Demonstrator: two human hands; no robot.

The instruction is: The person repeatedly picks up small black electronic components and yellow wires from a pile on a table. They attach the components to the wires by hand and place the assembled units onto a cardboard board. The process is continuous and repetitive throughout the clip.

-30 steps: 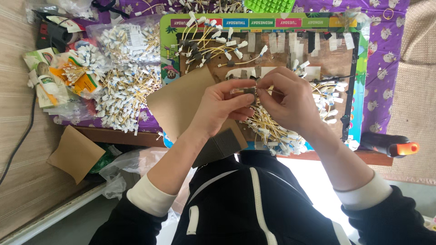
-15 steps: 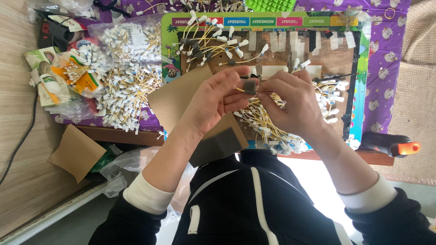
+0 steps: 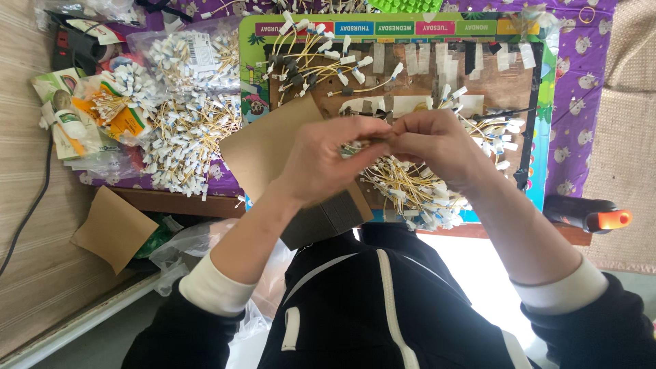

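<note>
Seen from above, a person's two bare hands meet over the middle of a cluttered worktable. The left hand and right hand are both curled nearly closed, fingertips pressed together around a small dark part at the end of a thin yellow wire. The part is mostly hidden between the fingers, so what it is cannot be told; the tight, two-handed pinch looks like a way to steady something tiny.

Directly beneath the hands lies a loose heap of yellow wires with white tags, close enough to pick from. Under that is a brown board with strips of tape and more wires along its top. A sheet of brown cardboard sits beside the left hand. Further left, bags of tagged wires are piled on a purple patterned cloth. A black and orange glue gun rests at the right edge.
</note>
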